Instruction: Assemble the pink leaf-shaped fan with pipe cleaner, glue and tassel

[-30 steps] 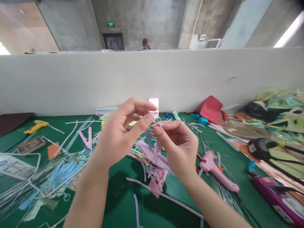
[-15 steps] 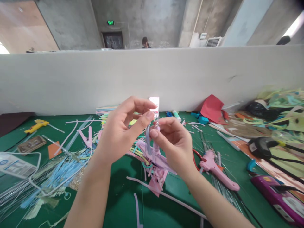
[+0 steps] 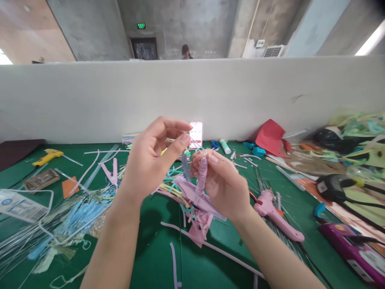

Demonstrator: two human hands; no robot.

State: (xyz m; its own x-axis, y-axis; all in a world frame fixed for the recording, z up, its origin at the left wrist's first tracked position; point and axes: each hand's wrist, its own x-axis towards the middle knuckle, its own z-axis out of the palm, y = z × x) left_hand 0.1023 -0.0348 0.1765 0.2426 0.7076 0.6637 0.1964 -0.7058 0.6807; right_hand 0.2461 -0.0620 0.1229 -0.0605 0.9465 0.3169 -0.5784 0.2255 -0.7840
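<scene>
My right hand is closed round a small pink wrapped stem held upright above the green mat. A thin wire loop sticks out of the stem's top. My left hand pinches that wire between thumb and forefinger, with a pale blue strip hanging just below. Both hands meet above a pile of pink and coloured paper strips.
A pink glue gun lies right of my hands, a yellow one at the far left. A phone leans on the white partition. Blue strips and wires crowd the left, paper scraps the right.
My right hand has turned the pink stem more upright and raised it slightly, so more of it shows. My left hand keeps its pinch on the wire at the top.
</scene>
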